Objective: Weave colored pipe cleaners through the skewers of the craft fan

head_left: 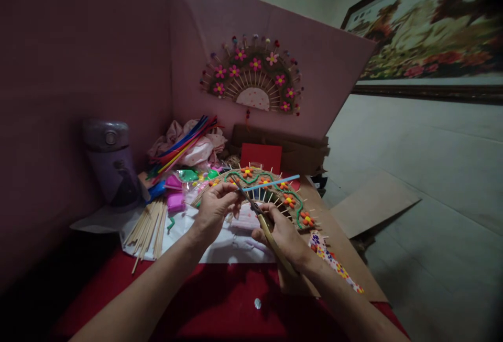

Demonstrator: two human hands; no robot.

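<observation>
My left hand (216, 210) pinches one end of a light blue pipe cleaner (275, 182), which stretches out to the right. In my right hand (283, 231) is a pair of scissors (257, 210) with yellowish handles. The blades point up and left and cross the pipe cleaner near my left fingertips. Whether they touch it I cannot tell. Behind and below both hands lies a fan-shaped craft piece (288, 200) with thin sticks, orange flowers and a wavy green pipe cleaner. My hands and the scissors hide part of it.
Wooden sticks (149, 227), a purple bottle (113, 169) and a bundle of coloured pipe cleaners (188, 143) are on the left. A finished-looking fan (255, 64) hangs on the pink board (314, 69). Cardboard (346, 258) and a floral-patterned piece (336, 263) lie at right.
</observation>
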